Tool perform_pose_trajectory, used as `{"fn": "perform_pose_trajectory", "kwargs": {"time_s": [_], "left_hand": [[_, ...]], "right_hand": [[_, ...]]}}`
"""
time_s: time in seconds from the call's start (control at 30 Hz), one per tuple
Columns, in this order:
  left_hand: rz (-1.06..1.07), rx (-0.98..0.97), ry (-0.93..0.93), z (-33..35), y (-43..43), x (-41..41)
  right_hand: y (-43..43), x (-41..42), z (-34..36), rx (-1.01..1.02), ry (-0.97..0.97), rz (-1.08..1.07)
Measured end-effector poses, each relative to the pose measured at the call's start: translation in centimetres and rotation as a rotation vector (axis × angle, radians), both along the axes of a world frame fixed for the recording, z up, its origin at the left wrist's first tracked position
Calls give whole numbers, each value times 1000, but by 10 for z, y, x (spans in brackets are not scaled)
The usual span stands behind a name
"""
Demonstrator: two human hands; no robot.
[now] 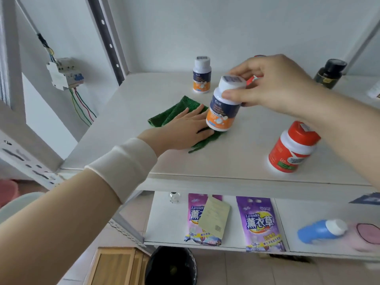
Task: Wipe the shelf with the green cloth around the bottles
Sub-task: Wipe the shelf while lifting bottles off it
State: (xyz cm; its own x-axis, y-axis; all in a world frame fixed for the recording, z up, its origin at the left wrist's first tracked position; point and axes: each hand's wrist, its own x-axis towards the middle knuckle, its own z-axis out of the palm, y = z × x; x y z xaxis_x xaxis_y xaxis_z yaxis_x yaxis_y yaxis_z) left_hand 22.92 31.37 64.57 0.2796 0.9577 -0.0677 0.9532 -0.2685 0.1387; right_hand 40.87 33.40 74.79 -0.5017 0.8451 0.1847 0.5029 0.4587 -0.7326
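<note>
A: This is a white shelf point(246, 140) on a metal rack against a pale wall. Your cloth point(174, 112) lies left of its middle, under your left hand point(185, 128), whose fingers are straight and flat on it.

B: The cloth looks soft, light and nubby, so I'd expect it to bunch if you push from one edge. Put your palm over its middle and press down as you slide.

A: Its long axis seems to run from back-left to front-right, with one corner pointing toward the wall. Your hand hides much of it.

B: Your right hand point(273, 83) grips the bottle point(223, 108) by its cap and shoulder. It's tilted, cap leaning right, with its base over the cloth's right edge. Whether it clears the cloth, I can't tell.

A: It's probably light plastic with a slick label, so the cap is the better hold.

B: Further out, a twin bottle point(202, 76) stands upright behind the cloth. A red bottle point(292, 149) is near the front at right, and a dark bottle point(330, 74) is back right.
</note>
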Motion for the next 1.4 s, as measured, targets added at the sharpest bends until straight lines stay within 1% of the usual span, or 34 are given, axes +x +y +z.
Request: {"fn": "perform_pose_trajectory", "kwargs": {"time_s": [0.1, 0.2, 0.27, 0.33, 0.4, 0.53, 0.6, 0.67, 0.73, 0.87, 0.93, 1.0, 1.07, 1.17, 1.33, 1.4], "left_hand": [[-143, 42, 22, -7, -16, 11], [-304, 28, 6, -10, -48, 12], [-331, 17, -18, -10, -61, 1], [-286, -14, -53, -7, -63, -17], [-175, -22, -56, -7, -57, -43], [213, -63, 44, -4, -42, -84], [317, -58, 62, -4, -38, -79], [350, -34, 61, -5, -45, -64], [331, -16, 45, -7, -59, -50], [293, 19, 34, -8, -92, -28], [251, 60, 42, -10, -106, -18], [211, 104, 54, -14, -116, -14], [191, 144, 63, -19, -122, -17], [138, 263, 75, -23, -126, -24], [52, 484, -80, -32, -138, -30], [47, 537, -150, -30, -140, -29]], "right_hand": [[7, 3, 4, 8, 43, -73], [12, 3, 2, 15, 49, -98], [13, 0, -2, 24, 47, -98], [12, -2, -5, 46, 25, -82], [8, -4, -7, 69, -12, -53], [-8, -6, -13, 83, -67, 43], [-18, -6, -19, 80, -84, 89], [-29, -7, -27, 72, -86, 124], [-37, -6, -35, 90, -74, 136], [-43, -1, -45, 193, -89, 120], [-45, 0, -46, 311, -96, 117], [-46, -1, -46, 369, -81, 120], [-45, -3, -46, 372, -72, 114], [-46, -4, -47, 353, -67, 100], [-48, -7, -42, 303, -89, 83], [-48, -7, -39, 296, -117, 85]]}}
